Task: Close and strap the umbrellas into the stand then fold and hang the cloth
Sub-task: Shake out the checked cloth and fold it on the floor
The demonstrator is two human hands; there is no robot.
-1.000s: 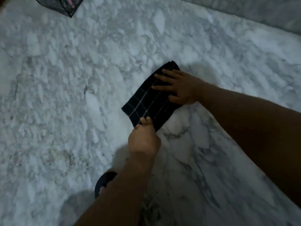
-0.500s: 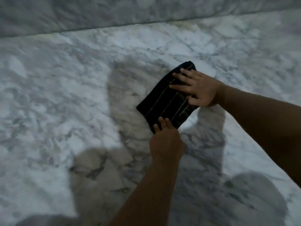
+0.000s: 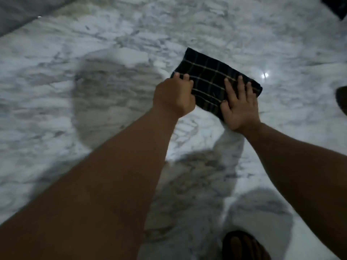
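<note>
A: Cloth (image 3: 212,79): dark, thin pale check lines, folded into a compact rectangle. It lies flat on the white-and-grey marble floor (image 3: 93,81), right of centre, toward the far half of the scene.

B: Hands?

A: Left hand (image 3: 173,96) at the cloth's left edge, fingers curled, fingertips over the near-left corner. It looks like a pinch on the edge, though blur hides the thumb. Right hand (image 3: 239,107) flat on the cloth's near-right part, fingers straight and spread, palm pressing down. The two hands sit apart, a strip of cloth between them.

B: Anything else?

A: A foot in a dark sandal (image 3: 244,246) at the near edge, right of centre. A dark object (image 3: 336,6) cut off at the far right corner; cannot tell what it is. Grey shadows fall across the floor beneath both forearms.
</note>
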